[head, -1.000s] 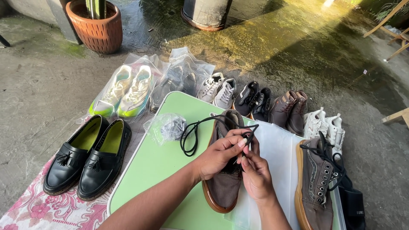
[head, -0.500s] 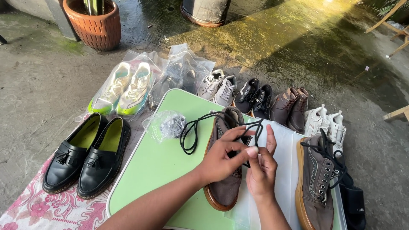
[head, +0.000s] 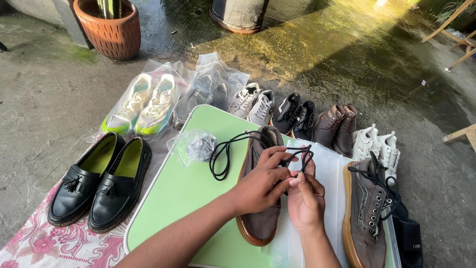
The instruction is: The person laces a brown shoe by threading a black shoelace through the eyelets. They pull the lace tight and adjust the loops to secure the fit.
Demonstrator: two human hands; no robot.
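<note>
A brown canvas shoe (head: 260,218) with a tan sole lies on the light green table (head: 188,193). A black shoelace (head: 223,154) loops out to its left. My left hand (head: 258,183) rests over the shoe's upper and pinches the lace. My right hand (head: 305,198) meets it from the right, fingers closed on the lace's other part near the eyelets. The matching brown shoe (head: 367,213), laced in black, lies to the right on a clear plastic sheet (head: 329,173).
Black tasselled loafers (head: 99,181) stand on a floral cloth (head: 44,243) at left. Bagged sneakers (head: 146,104), grey (head: 253,104), black (head: 296,116), brown (head: 337,126) and white (head: 377,144) pairs line the wet concrete floor. A small plastic bag (head: 194,147) lies on the table. A clay pot (head: 110,30) stands behind.
My hands have stayed over the shoe and reworked their grip on the lace. The right hand's fingers spread, then closed on it again, and the lace loop shifted slightly to the right.
</note>
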